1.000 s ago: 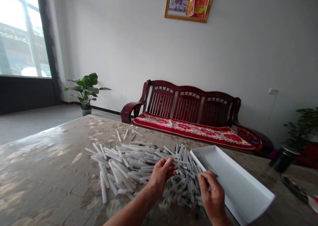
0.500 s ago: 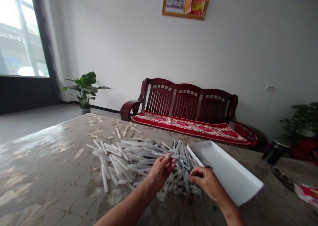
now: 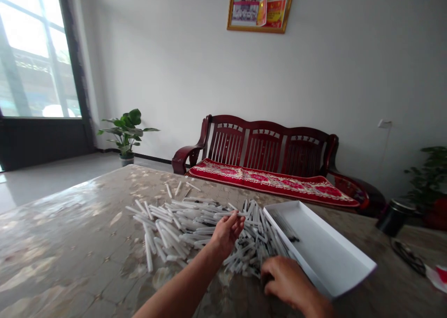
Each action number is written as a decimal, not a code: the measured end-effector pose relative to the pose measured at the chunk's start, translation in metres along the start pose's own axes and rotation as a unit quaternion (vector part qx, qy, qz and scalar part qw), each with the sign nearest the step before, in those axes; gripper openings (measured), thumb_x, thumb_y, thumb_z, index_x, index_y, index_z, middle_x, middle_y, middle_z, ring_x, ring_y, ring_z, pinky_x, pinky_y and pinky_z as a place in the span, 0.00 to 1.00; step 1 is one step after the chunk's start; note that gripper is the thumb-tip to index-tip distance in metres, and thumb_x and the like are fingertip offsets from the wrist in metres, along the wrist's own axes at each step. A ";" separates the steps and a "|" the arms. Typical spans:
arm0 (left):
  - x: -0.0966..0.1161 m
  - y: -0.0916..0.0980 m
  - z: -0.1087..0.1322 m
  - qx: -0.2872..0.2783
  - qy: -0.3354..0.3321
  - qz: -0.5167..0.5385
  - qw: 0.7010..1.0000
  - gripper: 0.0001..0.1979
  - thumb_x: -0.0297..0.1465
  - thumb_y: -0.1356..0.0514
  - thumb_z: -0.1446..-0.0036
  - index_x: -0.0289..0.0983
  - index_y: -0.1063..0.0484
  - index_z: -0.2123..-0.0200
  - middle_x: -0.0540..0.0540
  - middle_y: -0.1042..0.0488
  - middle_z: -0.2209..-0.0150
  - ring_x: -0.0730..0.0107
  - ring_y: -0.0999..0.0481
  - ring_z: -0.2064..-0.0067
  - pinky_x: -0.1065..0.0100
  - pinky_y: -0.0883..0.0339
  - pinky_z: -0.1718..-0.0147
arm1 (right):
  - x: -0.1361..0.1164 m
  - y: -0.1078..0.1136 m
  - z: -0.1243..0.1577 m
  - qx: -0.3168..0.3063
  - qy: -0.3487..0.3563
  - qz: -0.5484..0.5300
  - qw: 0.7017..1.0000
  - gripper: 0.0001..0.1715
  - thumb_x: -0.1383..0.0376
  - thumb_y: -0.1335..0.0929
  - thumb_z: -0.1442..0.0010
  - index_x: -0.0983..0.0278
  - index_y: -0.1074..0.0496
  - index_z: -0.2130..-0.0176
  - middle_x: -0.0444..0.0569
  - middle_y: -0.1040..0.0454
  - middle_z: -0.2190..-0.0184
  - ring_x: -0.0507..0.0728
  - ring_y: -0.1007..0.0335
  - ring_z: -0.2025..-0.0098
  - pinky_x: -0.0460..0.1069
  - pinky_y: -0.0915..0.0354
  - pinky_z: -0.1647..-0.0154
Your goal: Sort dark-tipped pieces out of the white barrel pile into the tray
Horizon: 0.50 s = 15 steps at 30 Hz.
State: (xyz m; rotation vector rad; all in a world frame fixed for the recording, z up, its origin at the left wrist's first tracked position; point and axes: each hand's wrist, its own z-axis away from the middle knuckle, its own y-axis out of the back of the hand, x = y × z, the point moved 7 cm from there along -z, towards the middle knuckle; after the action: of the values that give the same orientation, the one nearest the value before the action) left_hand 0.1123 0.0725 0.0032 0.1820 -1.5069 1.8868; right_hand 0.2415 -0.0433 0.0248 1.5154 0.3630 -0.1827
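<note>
Right hand dropped toward near edge of white stick pile, fingers curled, hold unclear. Left hand half-closed, pinching single stick above pile. White tray at pile's 3 o'clock.

- Left hand: pinches one tube at the top of a heap of white plastic tubes.
- Right hand: curled against the heap's near edge.
- Just beyond the right hand: a white tray holding thin dark sticks.
- Under both hands: a marble-patterned tabletop.
- Far beyond the hands: a dark wooden bench with a red cushion.
</note>
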 end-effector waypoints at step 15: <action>-0.022 0.012 -0.011 -0.032 -0.016 0.005 0.999 0.04 0.20 0.41 0.40 0.32 0.29 0.66 0.43 0.21 0.73 0.70 0.18 0.70 0.74 0.23 0.70 | 0.043 0.008 -0.056 0.299 -0.138 -0.557 0.763 0.28 0.48 0.24 0.61 0.65 0.25 0.68 0.49 0.21 0.74 0.58 0.25 0.73 0.45 0.34 0.81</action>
State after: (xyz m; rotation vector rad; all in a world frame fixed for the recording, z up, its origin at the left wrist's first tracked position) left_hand 0.1247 0.0719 -0.0208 0.1770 -1.5894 1.8492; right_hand 0.2778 0.0174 0.0166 1.6605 1.0089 -1.5821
